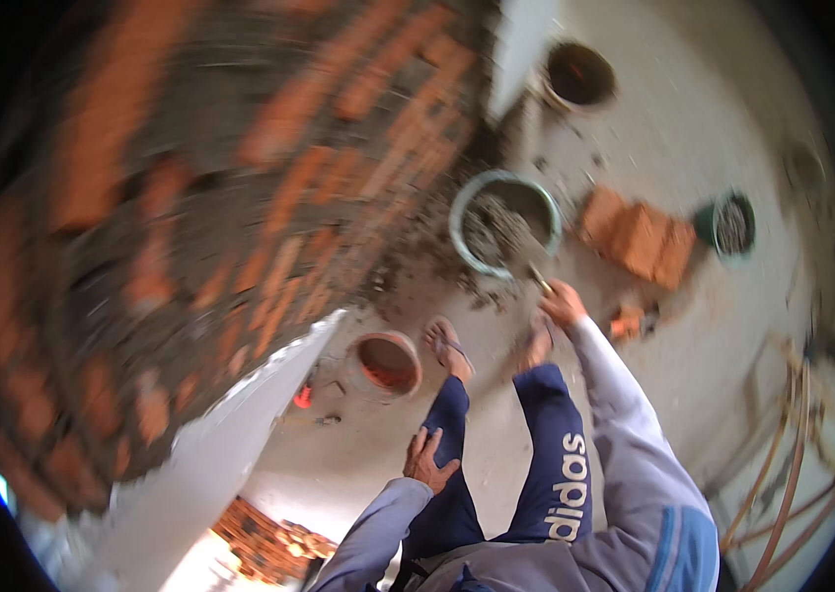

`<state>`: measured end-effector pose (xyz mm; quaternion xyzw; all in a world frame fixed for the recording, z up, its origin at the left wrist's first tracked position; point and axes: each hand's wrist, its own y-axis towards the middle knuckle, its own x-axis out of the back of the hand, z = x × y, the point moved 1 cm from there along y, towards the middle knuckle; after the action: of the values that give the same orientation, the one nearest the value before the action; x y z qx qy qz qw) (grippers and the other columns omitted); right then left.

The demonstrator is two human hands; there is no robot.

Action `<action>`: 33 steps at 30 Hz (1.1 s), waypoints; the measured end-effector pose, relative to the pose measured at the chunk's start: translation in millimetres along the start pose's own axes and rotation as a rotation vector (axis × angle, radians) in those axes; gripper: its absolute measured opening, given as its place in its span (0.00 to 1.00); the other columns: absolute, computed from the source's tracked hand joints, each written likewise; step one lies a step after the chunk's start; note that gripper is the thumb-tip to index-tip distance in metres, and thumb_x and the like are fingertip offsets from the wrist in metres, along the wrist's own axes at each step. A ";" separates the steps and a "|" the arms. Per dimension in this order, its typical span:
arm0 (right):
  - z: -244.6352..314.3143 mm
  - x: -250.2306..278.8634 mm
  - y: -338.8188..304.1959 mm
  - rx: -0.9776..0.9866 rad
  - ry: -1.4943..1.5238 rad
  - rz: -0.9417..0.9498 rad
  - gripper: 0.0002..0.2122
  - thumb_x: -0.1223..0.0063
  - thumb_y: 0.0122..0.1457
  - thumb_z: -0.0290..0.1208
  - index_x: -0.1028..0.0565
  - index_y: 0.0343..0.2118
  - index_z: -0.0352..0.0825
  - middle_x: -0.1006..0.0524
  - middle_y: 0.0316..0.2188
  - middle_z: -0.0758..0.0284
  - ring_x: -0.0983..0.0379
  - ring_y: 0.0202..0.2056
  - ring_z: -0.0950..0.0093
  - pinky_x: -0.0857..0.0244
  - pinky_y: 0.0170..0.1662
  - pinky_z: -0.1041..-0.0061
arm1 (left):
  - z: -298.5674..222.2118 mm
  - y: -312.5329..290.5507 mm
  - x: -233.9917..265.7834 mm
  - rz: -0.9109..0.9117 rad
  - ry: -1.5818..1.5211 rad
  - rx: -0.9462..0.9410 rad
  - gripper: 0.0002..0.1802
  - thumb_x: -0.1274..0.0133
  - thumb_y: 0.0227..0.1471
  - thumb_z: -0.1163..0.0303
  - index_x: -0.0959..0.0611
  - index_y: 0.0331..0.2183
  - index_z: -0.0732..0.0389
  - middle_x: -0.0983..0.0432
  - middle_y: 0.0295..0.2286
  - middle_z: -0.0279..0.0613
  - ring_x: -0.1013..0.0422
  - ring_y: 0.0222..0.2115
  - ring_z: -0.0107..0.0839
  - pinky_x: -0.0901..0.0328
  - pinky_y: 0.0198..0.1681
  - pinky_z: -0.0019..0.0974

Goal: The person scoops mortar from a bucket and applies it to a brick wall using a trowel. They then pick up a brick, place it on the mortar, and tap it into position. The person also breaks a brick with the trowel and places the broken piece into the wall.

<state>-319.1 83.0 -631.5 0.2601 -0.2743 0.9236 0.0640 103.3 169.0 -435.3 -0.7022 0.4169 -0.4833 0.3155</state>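
My right hand [563, 303] is closed round the handle of a trowel [526, 255]. The trowel's blade, coated in grey mortar, is over the near right side of a round green tub [456, 229]. Wet mortar [486, 225] lies inside that tub; whether the blade touches it is hard to tell. My left hand [427, 461] rests on my left thigh just above the knee, fingers spread, holding nothing.
A brick wall [309, 187] with mortar joints fills the left, blurred. Stacked bricks [638, 237] lie right of the tub, beside a green bucket [736, 225] of mortar. Another bucket [387, 365] stands near my left foot, and a dark-mouthed bucket [578, 76] at the back.
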 end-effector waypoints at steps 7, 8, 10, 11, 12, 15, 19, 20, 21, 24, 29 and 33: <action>241.1 253.3 -112.5 0.219 -0.292 0.461 0.10 0.44 0.46 0.29 0.32 0.26 0.30 0.31 0.20 0.58 0.35 0.23 0.62 0.37 0.29 0.65 | -11.7 -40.1 20.9 -0.251 -0.410 -0.034 0.43 0.43 0.51 0.48 0.34 0.60 0.65 0.38 0.59 0.58 0.42 0.61 0.47 0.50 0.66 0.42; 311.2 289.0 -141.3 0.231 -0.354 0.485 0.10 0.43 0.47 0.30 0.31 0.28 0.30 0.31 0.20 0.59 0.35 0.24 0.62 0.37 0.30 0.66 | -24.1 -57.7 52.1 -0.513 -0.450 -0.167 0.40 0.43 0.52 0.50 0.31 0.58 0.66 0.36 0.57 0.58 0.41 0.60 0.48 0.48 0.64 0.43; 404.7 341.2 -174.0 0.259 -0.441 0.527 0.10 0.42 0.50 0.29 0.30 0.31 0.31 0.34 0.20 0.67 0.36 0.22 0.72 0.38 0.27 0.70 | -50.2 -101.4 135.6 -0.923 -0.433 -0.312 0.35 0.44 0.53 0.53 0.28 0.55 0.67 0.33 0.55 0.57 0.38 0.58 0.50 0.45 0.62 0.45; 439.9 364.8 -183.3 0.298 -0.485 0.561 0.10 0.41 0.52 0.27 0.30 0.33 0.31 0.37 0.19 0.74 0.37 0.20 0.82 0.38 0.22 0.75 | -67.1 -134.7 180.1 -1.087 -0.399 -0.312 0.34 0.44 0.54 0.53 0.27 0.54 0.67 0.32 0.54 0.56 0.37 0.57 0.52 0.44 0.62 0.46; 483.0 379.4 -196.7 0.375 -0.482 0.535 0.10 0.40 0.53 0.28 0.30 0.33 0.32 0.35 0.18 0.74 0.36 0.18 0.82 0.37 0.21 0.76 | -82.0 -171.0 218.7 -1.264 -0.347 -0.335 0.31 0.45 0.55 0.55 0.26 0.53 0.67 0.32 0.53 0.56 0.37 0.56 0.52 0.44 0.61 0.47; 608.2 391.6 -208.3 0.406 -0.579 0.566 0.10 0.39 0.55 0.28 0.30 0.31 0.33 0.30 0.17 0.72 0.32 0.16 0.83 0.37 0.17 0.78 | -109.2 -290.2 298.7 -1.761 -0.244 -0.344 0.28 0.47 0.56 0.57 0.24 0.51 0.67 0.33 0.53 0.55 0.40 0.58 0.54 0.45 0.61 0.51; 728.5 378.6 -211.3 0.848 -0.704 0.322 0.11 0.43 0.52 0.30 0.34 0.28 0.33 0.36 0.16 0.64 0.36 0.20 0.70 0.43 0.27 0.65 | -75.4 -375.2 364.7 -2.215 -0.034 -0.233 0.29 0.52 0.59 0.55 0.26 0.53 0.68 0.41 0.58 0.57 0.46 0.61 0.53 0.48 0.62 0.54; 751.8 368.9 -217.7 0.962 -0.719 0.258 0.08 0.47 0.51 0.27 0.34 0.29 0.32 0.34 0.18 0.61 0.32 0.21 0.65 0.40 0.27 0.64 | -72.9 -390.1 380.6 -2.270 -0.045 -0.258 0.29 0.54 0.60 0.55 0.27 0.53 0.69 0.43 0.58 0.58 0.46 0.62 0.53 0.48 0.62 0.54; 762.6 356.6 -219.1 1.018 -0.794 0.106 0.07 0.48 0.52 0.26 0.33 0.31 0.32 0.33 0.19 0.62 0.31 0.22 0.64 0.38 0.28 0.64 | -66.9 -400.2 394.9 -2.322 -0.061 -0.283 0.30 0.55 0.61 0.54 0.27 0.54 0.70 0.45 0.59 0.59 0.47 0.62 0.53 0.49 0.62 0.54; 767.5 309.5 -208.5 1.134 -0.970 -0.281 0.08 0.50 0.54 0.25 0.30 0.37 0.32 0.29 0.26 0.62 0.27 0.27 0.62 0.33 0.32 0.61 | -37.8 -412.9 423.4 -2.422 0.001 -0.183 0.31 0.62 0.62 0.53 0.27 0.54 0.69 0.46 0.59 0.57 0.47 0.61 0.48 0.50 0.62 0.53; 755.5 261.5 -222.0 1.147 -0.995 -0.514 0.15 0.50 0.56 0.26 0.29 0.47 0.32 0.28 0.33 0.62 0.27 0.36 0.60 0.30 0.37 0.62 | -3.3 -415.7 457.8 -2.577 0.009 -0.074 0.35 0.70 0.63 0.49 0.28 0.54 0.69 0.47 0.60 0.58 0.48 0.60 0.48 0.51 0.62 0.51; 742.3 274.6 -246.3 0.870 -0.671 -0.131 0.20 0.48 0.56 0.24 0.35 0.52 0.31 0.29 0.35 0.56 0.28 0.37 0.55 0.33 0.42 0.59 | 18.8 -403.3 486.9 -2.675 0.152 -0.151 0.39 0.72 0.63 0.44 0.33 0.58 0.70 0.47 0.59 0.62 0.48 0.60 0.51 0.53 0.62 0.56</action>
<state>-159.6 -117.3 156.9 0.5591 0.1438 0.8123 -0.0828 324.5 -80.9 102.0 -0.5547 -0.5433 -0.4318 -0.4591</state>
